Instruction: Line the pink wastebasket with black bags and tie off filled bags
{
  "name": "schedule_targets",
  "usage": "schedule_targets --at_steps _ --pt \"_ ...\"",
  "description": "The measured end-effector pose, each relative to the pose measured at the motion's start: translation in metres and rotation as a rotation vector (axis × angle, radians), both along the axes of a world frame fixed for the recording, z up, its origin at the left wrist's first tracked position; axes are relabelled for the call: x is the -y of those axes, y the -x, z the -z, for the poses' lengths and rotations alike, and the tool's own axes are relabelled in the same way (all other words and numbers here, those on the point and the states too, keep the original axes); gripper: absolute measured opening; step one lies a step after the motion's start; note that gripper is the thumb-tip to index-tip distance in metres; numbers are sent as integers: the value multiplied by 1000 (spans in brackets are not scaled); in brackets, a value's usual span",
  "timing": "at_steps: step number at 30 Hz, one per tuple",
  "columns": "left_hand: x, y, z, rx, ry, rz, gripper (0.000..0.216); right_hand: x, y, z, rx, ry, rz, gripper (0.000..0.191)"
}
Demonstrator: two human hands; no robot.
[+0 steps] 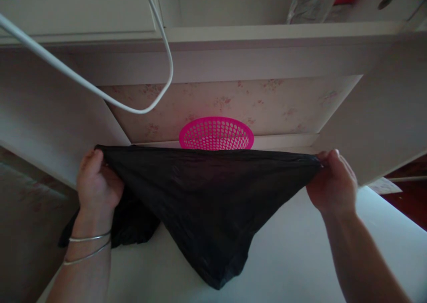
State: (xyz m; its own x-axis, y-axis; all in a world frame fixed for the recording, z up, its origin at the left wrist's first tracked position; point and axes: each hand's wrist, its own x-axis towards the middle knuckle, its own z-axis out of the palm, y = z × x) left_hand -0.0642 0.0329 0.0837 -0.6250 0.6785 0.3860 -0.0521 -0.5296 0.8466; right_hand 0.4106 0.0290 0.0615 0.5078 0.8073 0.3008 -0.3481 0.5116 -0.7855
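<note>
A black plastic bag (pixel 207 201) is stretched wide between my two hands, its top edge pulled taut and its body hanging down to a point. My left hand (pixel 97 183), with two thin bangles on the wrist, is closed on the bag's left corner. The bag's right corner is pinched in my right hand (pixel 332 183). Behind the bag's top edge stands a pink perforated basket (pixel 216 134), partly hidden by the bag.
A white desk surface (pixel 293 258) lies below the bag. Pale floral wallpaper (pixel 267 103) backs the recess, under a white shelf (pixel 267 32) with packets on it. A white cable (pixel 110 98) loops across the upper left. Dark red floor (pixel 407 196) shows at right.
</note>
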Motion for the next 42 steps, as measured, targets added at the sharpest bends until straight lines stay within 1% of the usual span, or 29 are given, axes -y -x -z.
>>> schedule_targets --at_steps 1,2,3,5,7,9,11,12,13,14,16,17,18,20,22,23,24,26,27,28,29,31,32,33,35,38,40,41,42 --pt "3 1 0 56 -12 25 14 3 -1 1 33 -9 -49 19" --pt "6 1 -1 109 -12 63 17 6 -2 3 84 -11 -114 26" --pt "9 0 -1 146 -1 109 23 9 -2 5 152 -1 -196 37" --pt "14 -1 0 152 37 171 34 14 -5 9 302 20 -373 56" --pt "15 -3 1 100 61 132 33 18 -8 12 406 29 -566 70" --pt "14 -5 2 66 90 52 22 23 -9 13 452 20 -739 86" --pt "12 -6 3 72 129 3 10 28 -7 11 493 12 -820 98" --pt "11 -6 3 80 151 -9 5 30 -5 11 520 28 -810 99" --pt "10 -6 3 86 172 -21 6 31 -2 11 549 57 -764 95" --pt "8 -5 3 92 191 -35 10 32 1 11 573 98 -700 85" --pt "5 -1 3 116 230 -71 19 31 8 13 564 183 -564 49" --pt "3 1 3 134 244 -85 22 29 10 14 522 204 -510 32" --pt "1 3 4 156 252 -93 24 28 12 15 460 211 -472 23" --pt "0 7 6 209 259 -91 32 25 13 15 316 193 -419 20" --pt "4 8 12 242 242 -43 50 26 13 15 192 153 -353 17" --pt "8 8 16 235 223 7 64 28 14 16 143 128 -337 21" --pt "14 7 22 211 206 89 79 30 15 19 102 98 -338 34" --pt "26 3 37 140 215 306 105 36 20 30 69 63 -419 69" --pt "32 2 44 115 265 401 109 39 25 37 73 77 -490 83" --pt "37 1 51 108 332 449 106 40 30 45 80 120 -554 88" --pt "40 0 57 116 397 458 99 41 35 52 82 185 -587 82" --pt "40 1 63 152 461 373 76 39 44 59 68 324 -560 56" --pt "38 1 64 171 457 322 67 37 47 58 56 368 -515 45" --pt "35 2 63 187 435 279 62 34 49 55 46 387 -469 37" --pt "30 3 56 205 368 224 60 31 48 42 39 354 -408 31" --pt "27 4 46 244 241 219 53 30 43 22 67 201 -356 36" --pt "28 6 47 250 160 277 53 33 42 20 107 95 -385 49" --pt "30 7 50 233 132 334 61 33 42 22 126 64 -442 58" --pt "31 9 56 210 116 401 76 33 44 28 145 60 -529 68"
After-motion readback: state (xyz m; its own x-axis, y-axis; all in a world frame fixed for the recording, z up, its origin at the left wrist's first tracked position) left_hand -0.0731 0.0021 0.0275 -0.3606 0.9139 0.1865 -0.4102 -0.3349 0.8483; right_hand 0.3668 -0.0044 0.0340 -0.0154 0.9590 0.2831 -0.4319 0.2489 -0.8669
